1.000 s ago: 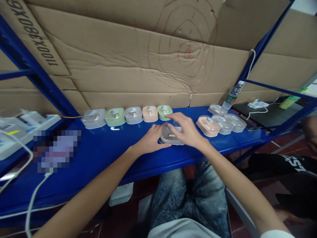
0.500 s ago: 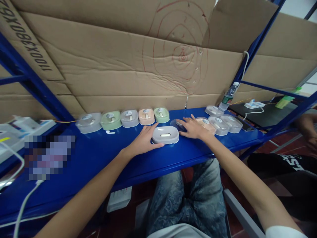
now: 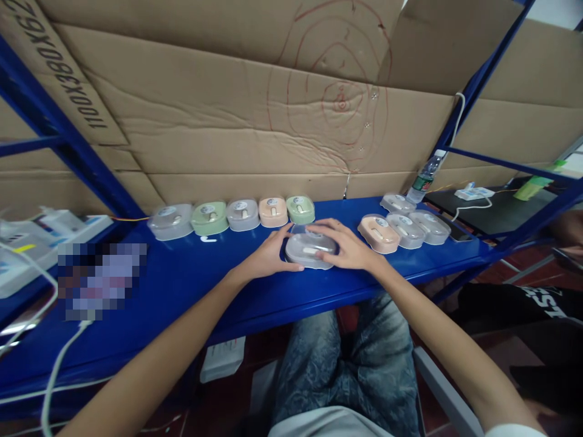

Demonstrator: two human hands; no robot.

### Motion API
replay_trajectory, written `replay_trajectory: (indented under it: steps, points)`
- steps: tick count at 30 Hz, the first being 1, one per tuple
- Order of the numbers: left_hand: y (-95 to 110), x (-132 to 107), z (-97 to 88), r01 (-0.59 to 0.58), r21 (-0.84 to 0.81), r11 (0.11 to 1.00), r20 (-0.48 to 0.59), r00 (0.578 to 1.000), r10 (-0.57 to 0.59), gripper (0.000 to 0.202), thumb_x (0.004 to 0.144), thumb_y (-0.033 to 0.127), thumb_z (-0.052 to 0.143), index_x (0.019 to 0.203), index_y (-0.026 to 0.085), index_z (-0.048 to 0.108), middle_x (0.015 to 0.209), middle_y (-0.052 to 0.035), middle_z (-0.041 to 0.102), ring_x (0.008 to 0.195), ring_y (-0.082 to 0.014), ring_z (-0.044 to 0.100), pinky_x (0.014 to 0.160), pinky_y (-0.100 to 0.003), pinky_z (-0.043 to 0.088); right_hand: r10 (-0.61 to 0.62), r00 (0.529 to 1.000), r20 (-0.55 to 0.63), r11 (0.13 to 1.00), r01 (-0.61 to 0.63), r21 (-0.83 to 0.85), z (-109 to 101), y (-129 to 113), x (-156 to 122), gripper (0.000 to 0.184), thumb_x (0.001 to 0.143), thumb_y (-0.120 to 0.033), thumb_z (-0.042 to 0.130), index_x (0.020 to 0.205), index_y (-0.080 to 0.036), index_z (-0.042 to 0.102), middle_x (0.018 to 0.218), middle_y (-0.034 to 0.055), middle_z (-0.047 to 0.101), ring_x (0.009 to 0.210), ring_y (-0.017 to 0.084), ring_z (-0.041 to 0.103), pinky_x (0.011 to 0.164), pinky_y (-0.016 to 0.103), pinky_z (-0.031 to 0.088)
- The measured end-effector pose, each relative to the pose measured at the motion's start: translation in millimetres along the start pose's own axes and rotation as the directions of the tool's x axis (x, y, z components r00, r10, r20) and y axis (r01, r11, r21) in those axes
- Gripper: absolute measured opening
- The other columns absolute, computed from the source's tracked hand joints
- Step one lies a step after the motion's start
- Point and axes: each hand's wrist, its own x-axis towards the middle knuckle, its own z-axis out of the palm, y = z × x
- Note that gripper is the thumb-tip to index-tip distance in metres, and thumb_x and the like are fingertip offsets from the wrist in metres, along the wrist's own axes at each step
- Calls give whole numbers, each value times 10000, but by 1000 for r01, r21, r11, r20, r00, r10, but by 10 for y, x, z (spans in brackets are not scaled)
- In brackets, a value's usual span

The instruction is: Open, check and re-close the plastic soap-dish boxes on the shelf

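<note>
A white oval earbud case (image 3: 311,254) lies on the blue shelf (image 3: 182,285) in front of me, with a clear lid (image 3: 314,241) set over it. My left hand (image 3: 268,258) grips the case's left end, fingers curled round it. My right hand (image 3: 350,247) lies over the right side, fingers bent on the clear lid and pressing it down. A pale earbud shows through the lid.
Behind stands a row of lidded cases: clear (image 3: 170,220), green (image 3: 209,217), grey (image 3: 243,213), peach (image 3: 273,210), green (image 3: 300,208). More cases (image 3: 407,229) lie right, a loose earbud (image 3: 208,238), a water bottle (image 3: 426,176), a power strip (image 3: 45,233). Another person (image 3: 546,303) sits right.
My right hand left the case, reached right to a clear lid on the shelf, and has brought it back onto the case. My left hand stayed on the case.
</note>
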Motion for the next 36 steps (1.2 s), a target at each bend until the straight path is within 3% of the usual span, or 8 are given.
replay_trajectory:
  steps: [7,11,15,22,28,36]
  points:
    - [-5,4,-9,5,-4,1000,8,1000,-5,1248,668,589,933,1677,230,293,1550,-194,560,1472,-441,475,1216,-625,342,-33,999,-5,999,33,7,274,-50,-48,584,995,-492,641,1510,-218,598,1497,192,550,1422,368,491,1159,593,432]
    - [-12,4,-14,-4,12,1000,9,1000,4,1225,675,593,928,1674,247,308,1586,-189,535,1493,-450,459,1223,-633,333,-38,999,-8,999,38,26,291,-8,-63,594,996,-503,636,1526,-242,573,1473,177,548,1398,349,506,1144,569,451]
    - [-48,2,-7,-9,19,1000,24,1000,8,1210,702,620,908,1678,257,292,1686,-181,414,1527,-441,418,1231,-610,347,-24,1000,9,999,24,43,281,25,-42,619,976,-480,658,1532,-227,557,1429,175,544,1337,336,542,1132,543,467]
    - [-76,11,8,-8,37,999,26,1000,7,1224,697,645,906,1682,264,287,1708,-184,378,1554,-450,377,1252,-626,316,12,987,158,998,-3,-56,170,-65,-7,737,949,-493,703,1590,-230,452,1321,166,583,1232,346,554,1081,539,503]
    - [-88,13,9,-24,43,999,22,999,23,1199,716,639,889,1679,238,296,1686,-194,404,1542,-449,392,1251,-622,324,119,991,62,984,-109,-139,283,-126,-32,811,858,-502,817,1567,-271,497,1344,157,579,1204,355,583,1065,538,511]
    - [-24,-9,-29,-3,28,1000,63,998,1,1253,705,640,896,1696,222,252,1684,-221,375,1556,-454,360,1251,-626,320,147,988,47,979,-138,-151,299,-187,-25,867,772,-443,863,1551,-266,526,1317,158,613,1192,357,622,1024,521,540]
